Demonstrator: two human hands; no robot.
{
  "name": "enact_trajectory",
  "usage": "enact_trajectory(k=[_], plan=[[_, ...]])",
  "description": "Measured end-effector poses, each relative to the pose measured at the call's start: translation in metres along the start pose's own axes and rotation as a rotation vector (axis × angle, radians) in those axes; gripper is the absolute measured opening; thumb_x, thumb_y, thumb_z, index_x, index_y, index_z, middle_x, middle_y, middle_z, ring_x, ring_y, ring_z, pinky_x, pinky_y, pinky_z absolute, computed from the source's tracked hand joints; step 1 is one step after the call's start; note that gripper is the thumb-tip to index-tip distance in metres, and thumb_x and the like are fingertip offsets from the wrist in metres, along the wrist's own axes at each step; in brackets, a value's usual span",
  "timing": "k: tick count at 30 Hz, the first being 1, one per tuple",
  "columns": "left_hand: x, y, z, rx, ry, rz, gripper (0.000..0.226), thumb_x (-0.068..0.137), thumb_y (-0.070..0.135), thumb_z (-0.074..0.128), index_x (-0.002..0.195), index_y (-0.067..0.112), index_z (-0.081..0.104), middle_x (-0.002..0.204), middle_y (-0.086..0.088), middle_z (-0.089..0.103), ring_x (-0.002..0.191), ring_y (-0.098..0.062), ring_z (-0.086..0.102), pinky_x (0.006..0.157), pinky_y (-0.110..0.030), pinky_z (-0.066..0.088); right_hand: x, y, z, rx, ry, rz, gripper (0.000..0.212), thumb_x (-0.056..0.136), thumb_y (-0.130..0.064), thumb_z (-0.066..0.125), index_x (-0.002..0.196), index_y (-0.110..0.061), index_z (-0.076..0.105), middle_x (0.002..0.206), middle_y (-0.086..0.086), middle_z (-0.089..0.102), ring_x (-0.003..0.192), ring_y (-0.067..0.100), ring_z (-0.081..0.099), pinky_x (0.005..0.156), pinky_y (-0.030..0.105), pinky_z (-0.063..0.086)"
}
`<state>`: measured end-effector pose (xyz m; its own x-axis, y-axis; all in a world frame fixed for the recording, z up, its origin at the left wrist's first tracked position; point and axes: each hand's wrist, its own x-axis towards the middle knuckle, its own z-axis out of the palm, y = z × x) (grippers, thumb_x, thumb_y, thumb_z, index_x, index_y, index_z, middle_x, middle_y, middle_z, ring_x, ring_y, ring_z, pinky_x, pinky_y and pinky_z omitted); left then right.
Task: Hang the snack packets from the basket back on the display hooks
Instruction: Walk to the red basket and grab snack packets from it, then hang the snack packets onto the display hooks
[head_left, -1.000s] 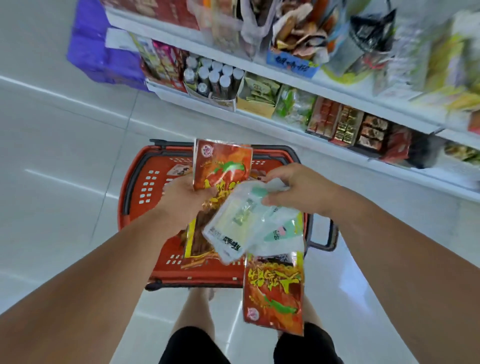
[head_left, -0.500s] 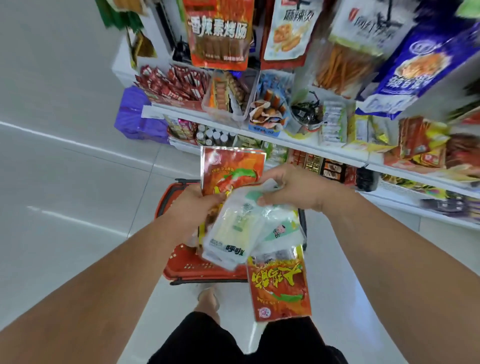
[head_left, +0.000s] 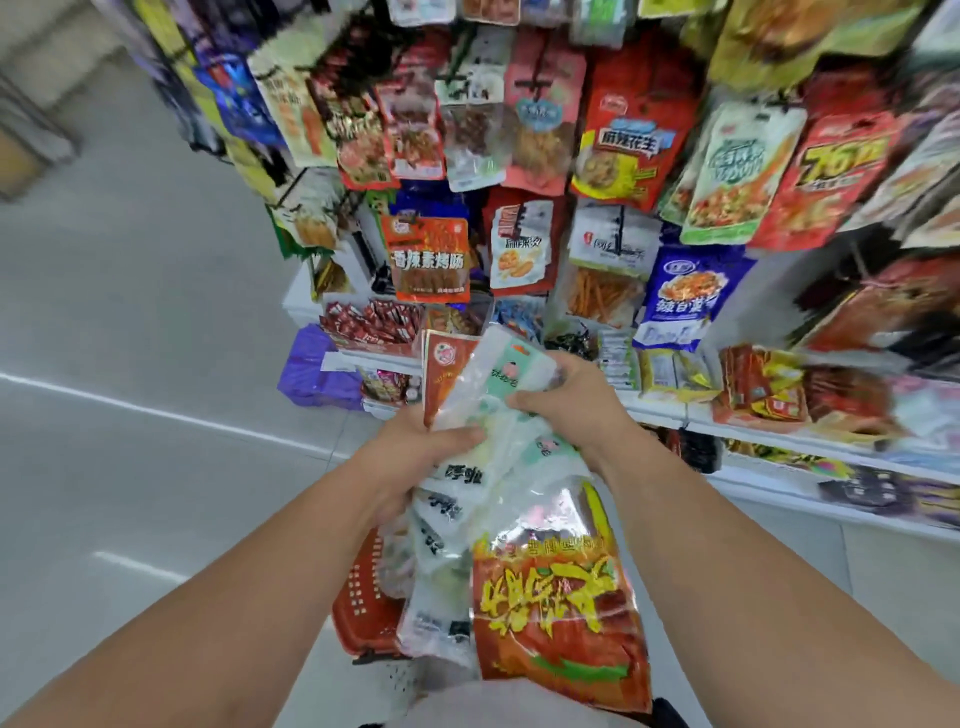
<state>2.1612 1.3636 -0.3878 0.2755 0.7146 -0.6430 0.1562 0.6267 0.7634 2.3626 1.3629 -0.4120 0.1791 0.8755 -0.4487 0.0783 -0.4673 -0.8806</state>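
Since half a second ago my view has tilted upward. The hanging display now fills the top of the frame, and the red basket (head_left: 358, 608) shows only as a corner low down beside my left forearm. My left hand (head_left: 415, 447) grips a fan of snack packets (head_left: 467, 478), thumb across a white one with black characters. A red packet (head_left: 561, 613) with large yellow lettering hangs lowest. My right hand (head_left: 576, 400) clasps the tops of the white packets. On the hooks above, an orange packet (head_left: 428, 260) reads 香辣素烤肠, a red bag (head_left: 634, 140) reads 麻辣花生, and a further red bag (head_left: 831, 166) shows "70".
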Motion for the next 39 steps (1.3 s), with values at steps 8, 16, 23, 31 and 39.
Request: enact_trajectory(k=[8, 16, 23, 31, 39], plan=[[-0.017, -0.012, 0.068, -0.108, 0.053, -0.057, 0.047, 0.068, 0.007, 0.086, 0.113, 0.005, 0.074, 0.101, -0.018, 0.080, 0.082, -0.032, 0.078, 0.073, -0.041, 0.061, -0.007, 0.001, -0.031, 0.017, 0.152, -0.006, 0.039, 0.070, -0.013, 0.094, 0.086, -0.022, 0.060, 0.079, -0.002, 0.061, 0.060, 0.011, 0.059, 0.043, 0.023, 0.047], [-0.015, 0.006, 0.090, -0.065, 0.150, 0.051, 0.033, 0.079, -0.003, 0.084, 0.109, 0.008, 0.074, 0.100, -0.011, 0.081, 0.097, -0.032, 0.077, 0.094, -0.051, 0.060, -0.019, -0.019, -0.063, 0.187, 0.416, -0.056, 0.042, 0.078, -0.050, 0.085, 0.101, -0.020, 0.067, 0.090, -0.004, 0.066, 0.085, 0.016, 0.066, 0.073, 0.028, 0.052], [-0.024, -0.005, 0.089, -0.004, 0.065, 0.032, 0.030, 0.079, -0.002, 0.085, 0.103, 0.011, 0.075, 0.096, -0.006, 0.082, 0.092, -0.026, 0.078, 0.087, -0.042, 0.061, -0.061, -0.004, -0.073, 0.318, 0.436, 0.042, 0.046, 0.081, -0.058, 0.080, 0.099, -0.018, 0.066, 0.096, 0.003, 0.071, 0.090, 0.022, 0.069, 0.082, 0.038, 0.055], [-0.015, -0.011, 0.080, 0.080, 0.005, 0.016, 0.037, 0.077, -0.001, 0.087, 0.112, 0.007, 0.075, 0.100, -0.010, 0.081, 0.090, -0.028, 0.079, 0.083, -0.044, 0.063, -0.124, 0.029, -0.077, 0.165, 0.066, 0.217, 0.120, 0.041, -0.049, 0.102, 0.145, -0.035, 0.044, 0.123, -0.004, 0.072, 0.102, 0.020, 0.075, 0.093, 0.048, 0.060], [-0.007, -0.002, 0.060, -0.014, 0.008, -0.007, 0.033, 0.079, -0.002, 0.084, 0.109, 0.009, 0.075, 0.097, -0.011, 0.081, 0.087, -0.031, 0.078, 0.076, -0.043, 0.063, -0.119, 0.030, -0.042, 0.304, 0.160, 0.092, 0.070, 0.067, 0.000, 0.094, 0.125, -0.022, 0.062, 0.096, -0.007, 0.079, 0.081, 0.011, 0.077, 0.065, 0.029, 0.062]])
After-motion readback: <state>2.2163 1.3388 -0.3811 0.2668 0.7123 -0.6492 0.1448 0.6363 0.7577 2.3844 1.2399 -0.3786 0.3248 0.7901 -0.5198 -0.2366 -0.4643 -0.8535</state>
